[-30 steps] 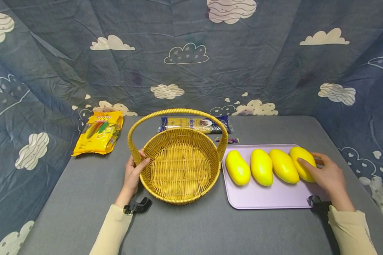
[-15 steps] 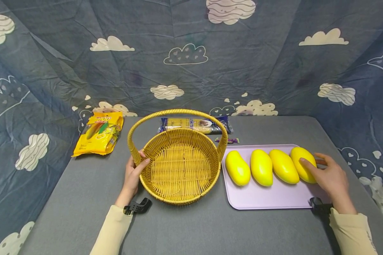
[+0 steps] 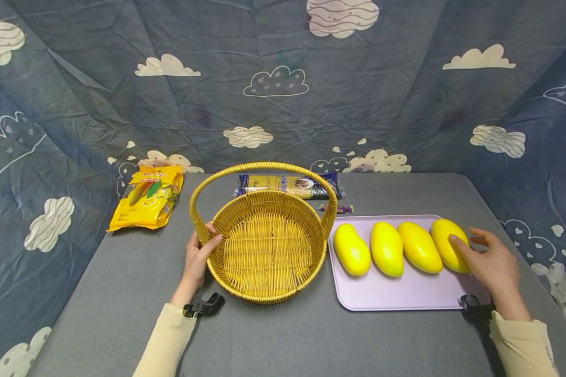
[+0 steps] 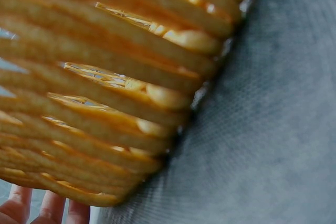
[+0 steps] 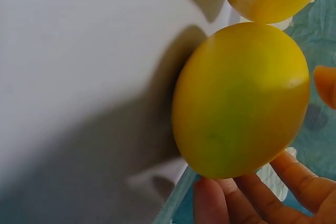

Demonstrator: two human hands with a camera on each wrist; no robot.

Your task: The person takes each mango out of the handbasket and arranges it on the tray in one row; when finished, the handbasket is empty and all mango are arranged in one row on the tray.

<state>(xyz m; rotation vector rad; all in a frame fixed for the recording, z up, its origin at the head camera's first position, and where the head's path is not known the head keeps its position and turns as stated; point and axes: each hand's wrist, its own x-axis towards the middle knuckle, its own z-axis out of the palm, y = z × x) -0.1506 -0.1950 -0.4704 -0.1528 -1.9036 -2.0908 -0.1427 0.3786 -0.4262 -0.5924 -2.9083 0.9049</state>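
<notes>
My left hand [image 3: 198, 256] grips the left rim of a golden wicker basket [image 3: 266, 298], thumb over the inner wall and fingers outside below the handle. The basket's woven side [image 4: 115, 103] fills much of the left wrist view, with fingertips [image 4: 51, 205] at its edge. At the right end of a lilac tray [image 3: 396, 296], my right hand [image 3: 495, 267] is spread around the rightmost yellow mango [image 3: 448, 246]. In the right wrist view the thumb [image 5: 326, 86] stands off this mango [image 5: 236, 103], while the fingers lie at its lower edge. Three more mangoes [image 3: 385, 248] line the tray.
A yellow candy bag [image 3: 146, 199] with a mango picture lies at the back left. Behind the basket is a long pasta pack [image 3: 287, 186], partly hidden by the handle. One purple wrapped candy [image 3: 337, 209] sits behind the tray. A cloud-patterned cloth [image 3: 358, 120] hangs beyond the table.
My right hand has eased a little to the right, its thumb drawing back across the rightmost mango, which has shifted slightly right. The left hand and basket stay put.
</notes>
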